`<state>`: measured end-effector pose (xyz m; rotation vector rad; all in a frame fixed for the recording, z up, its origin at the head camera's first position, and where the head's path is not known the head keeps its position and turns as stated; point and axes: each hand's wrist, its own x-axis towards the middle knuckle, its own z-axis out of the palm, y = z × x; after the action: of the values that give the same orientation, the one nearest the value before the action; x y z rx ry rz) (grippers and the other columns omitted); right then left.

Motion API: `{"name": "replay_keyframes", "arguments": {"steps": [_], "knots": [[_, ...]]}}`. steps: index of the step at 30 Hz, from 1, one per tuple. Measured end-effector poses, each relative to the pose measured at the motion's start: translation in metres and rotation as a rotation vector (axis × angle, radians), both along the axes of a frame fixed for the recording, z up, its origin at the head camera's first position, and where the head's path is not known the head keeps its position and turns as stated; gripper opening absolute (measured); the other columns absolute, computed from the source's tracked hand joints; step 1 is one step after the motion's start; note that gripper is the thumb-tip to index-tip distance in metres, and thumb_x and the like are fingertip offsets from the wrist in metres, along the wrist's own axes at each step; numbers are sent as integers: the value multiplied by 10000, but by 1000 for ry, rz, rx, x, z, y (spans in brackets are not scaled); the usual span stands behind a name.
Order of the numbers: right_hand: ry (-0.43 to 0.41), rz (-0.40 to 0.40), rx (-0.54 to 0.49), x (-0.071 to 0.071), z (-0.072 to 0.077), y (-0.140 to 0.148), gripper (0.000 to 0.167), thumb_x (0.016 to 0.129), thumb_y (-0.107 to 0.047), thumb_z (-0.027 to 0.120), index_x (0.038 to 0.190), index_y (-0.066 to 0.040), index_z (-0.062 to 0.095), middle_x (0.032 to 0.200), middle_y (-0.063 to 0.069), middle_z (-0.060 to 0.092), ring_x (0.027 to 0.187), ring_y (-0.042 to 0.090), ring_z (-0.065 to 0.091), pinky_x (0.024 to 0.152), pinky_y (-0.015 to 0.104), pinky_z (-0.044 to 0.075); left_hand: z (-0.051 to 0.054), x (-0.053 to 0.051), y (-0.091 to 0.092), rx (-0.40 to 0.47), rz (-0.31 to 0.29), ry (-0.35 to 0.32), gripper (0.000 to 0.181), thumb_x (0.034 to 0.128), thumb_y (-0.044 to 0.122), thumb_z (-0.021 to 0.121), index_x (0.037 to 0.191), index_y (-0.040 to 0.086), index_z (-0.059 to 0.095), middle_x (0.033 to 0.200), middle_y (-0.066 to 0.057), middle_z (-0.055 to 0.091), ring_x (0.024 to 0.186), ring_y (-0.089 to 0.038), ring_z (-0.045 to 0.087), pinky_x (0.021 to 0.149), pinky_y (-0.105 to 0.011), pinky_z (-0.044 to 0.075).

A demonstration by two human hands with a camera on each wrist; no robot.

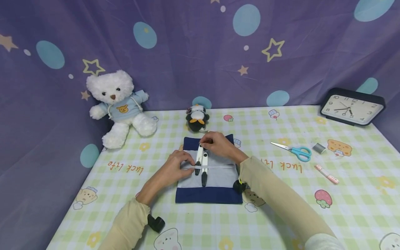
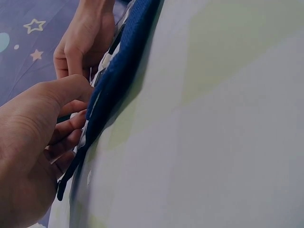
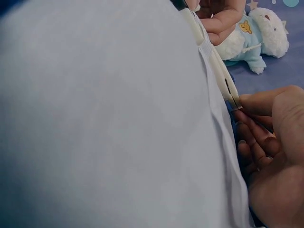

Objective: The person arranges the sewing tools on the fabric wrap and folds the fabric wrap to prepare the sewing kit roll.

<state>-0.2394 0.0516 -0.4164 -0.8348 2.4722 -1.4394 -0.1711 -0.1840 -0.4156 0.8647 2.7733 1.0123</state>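
The right hand (image 1: 218, 144), reaching diagonally inward, pinches the upper end of a white, black-tipped tool (image 1: 199, 152) positioned over the blue-and-grey cloth (image 1: 208, 196). The left hand (image 1: 177, 165), thumb and forefinger close together, pinches the white strap (image 1: 220, 167) beside the tool's black tip.

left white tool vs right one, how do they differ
The left white tool reaches farther up the cloth; the right white tool sits lower. The right hand pinches the left one's upper end, not the right one's. Both have white bodies and black lower ends.
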Motion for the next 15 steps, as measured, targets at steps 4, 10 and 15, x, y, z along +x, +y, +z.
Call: {"name": "replay_keyframes", "arguments": {"steps": [4,10,15], "knots": [[1,11,1,1,1,0,165,1036,-62,626,1147,-19,740,1068,67,689,882,162,648,781,324,541,0,0,0,5,-4,2,93,889,106,799,947,152,742,1053,25,675,1035,-233,543,916,-447,449],[-11,15,6,1,0,0,161,1033,-73,640,1148,-33,746,1068,53,692,878,159,646,771,319,539,1,0,-1,14,-6,-5,95,895,108,798,955,155,741,1068,25,672,1043,-234,537,921,-452,442],[7,27,21,0,-1,-1,149,1023,-81,659,1130,-37,753,1034,47,695,830,161,631,727,319,527,1,1,-1,14,-14,10,93,896,111,799,952,157,740,1066,29,676,1030,-235,537,916,-460,432]]}}
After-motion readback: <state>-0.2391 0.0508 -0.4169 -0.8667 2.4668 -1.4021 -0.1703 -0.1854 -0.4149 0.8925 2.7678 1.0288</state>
